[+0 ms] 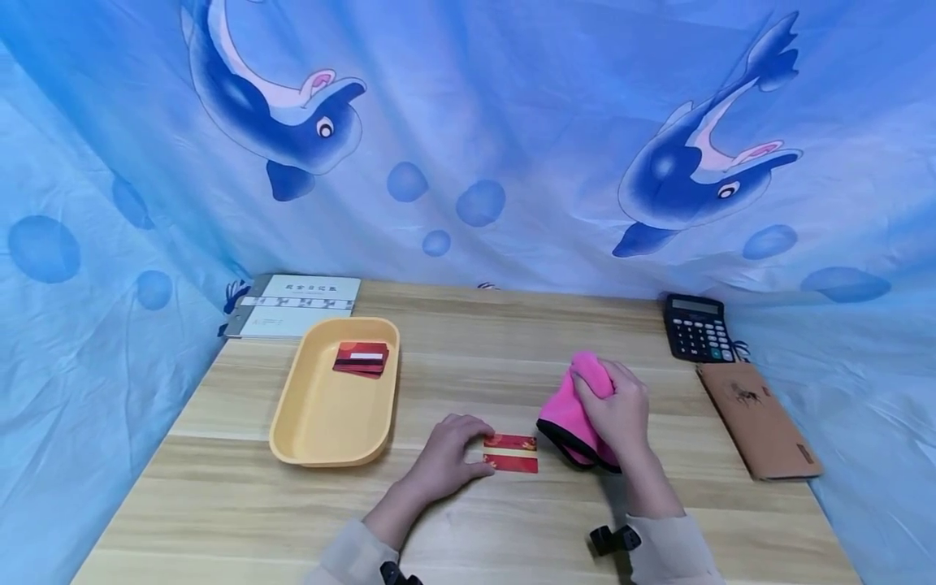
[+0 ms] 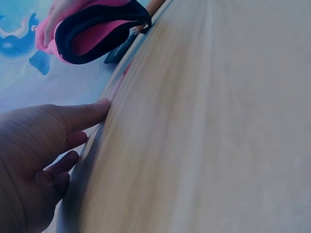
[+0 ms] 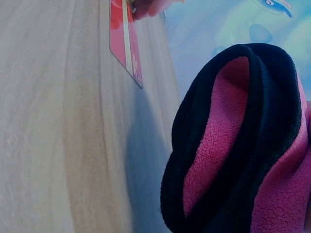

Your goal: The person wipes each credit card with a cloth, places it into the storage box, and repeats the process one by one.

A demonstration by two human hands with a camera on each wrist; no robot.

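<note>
A red card with a pale stripe (image 1: 521,453) lies on the wooden table in front of me. My left hand (image 1: 444,461) holds it at its left end, thumb at the near corner and a fingertip at the far corner. Just right of the card, my right hand (image 1: 621,409) grips a bunched pink cloth with black edging (image 1: 566,413). In the right wrist view the folded cloth (image 3: 221,141) hangs apart from the card (image 3: 127,41). The left wrist view shows the thumb (image 2: 87,115) at the card's edge, the card seen almost edge-on.
Left of my hands stands a yellow tray (image 1: 332,422) with a few red cards (image 1: 361,359) at its far end. Behind it lies a notebook (image 1: 300,307). A black calculator (image 1: 698,329) and a brown wallet-like case (image 1: 760,422) lie along the right edge.
</note>
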